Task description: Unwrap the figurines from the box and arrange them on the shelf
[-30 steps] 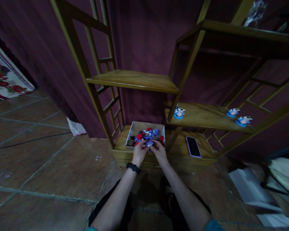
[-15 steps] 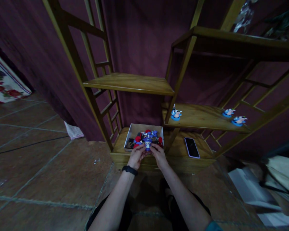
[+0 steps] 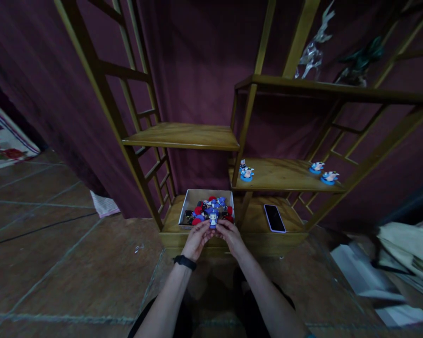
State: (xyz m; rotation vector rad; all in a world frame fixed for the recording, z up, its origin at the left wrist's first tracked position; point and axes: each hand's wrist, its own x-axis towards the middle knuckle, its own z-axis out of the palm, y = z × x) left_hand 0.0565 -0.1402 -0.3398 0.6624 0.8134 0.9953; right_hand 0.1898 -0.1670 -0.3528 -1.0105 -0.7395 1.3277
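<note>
A small purple-and-white figurine [image 3: 213, 218] is held upright between the fingertips of both hands, in front of the near edge of a cardboard box. My left hand [image 3: 198, 238], with a black band on its wrist, pinches it from the left. From the right, my right hand [image 3: 231, 236] closes its fingers on the same figurine. Behind it, the open cardboard box [image 3: 184, 206] stands on the low shelf. Inside lies a jumble of purple, red and black figurines [image 3: 202, 206], partly hidden by the held one.
A phone [image 3: 274, 218] lies on the low shelf to the right. Several pink-and-blue figurines [image 3: 247, 174] stand on the wooden shelf [image 3: 278, 173] above it. Higher up stand a clear glass animal [image 3: 312, 54] and a dark green ornament [image 3: 361, 61]. A pale bag [image 3: 405, 244] is on the right.
The camera view has shifted, bringing more of the upper right shelf into sight. Both hands still hold the figurine, drawn slightly nearer to me from the box.
</note>
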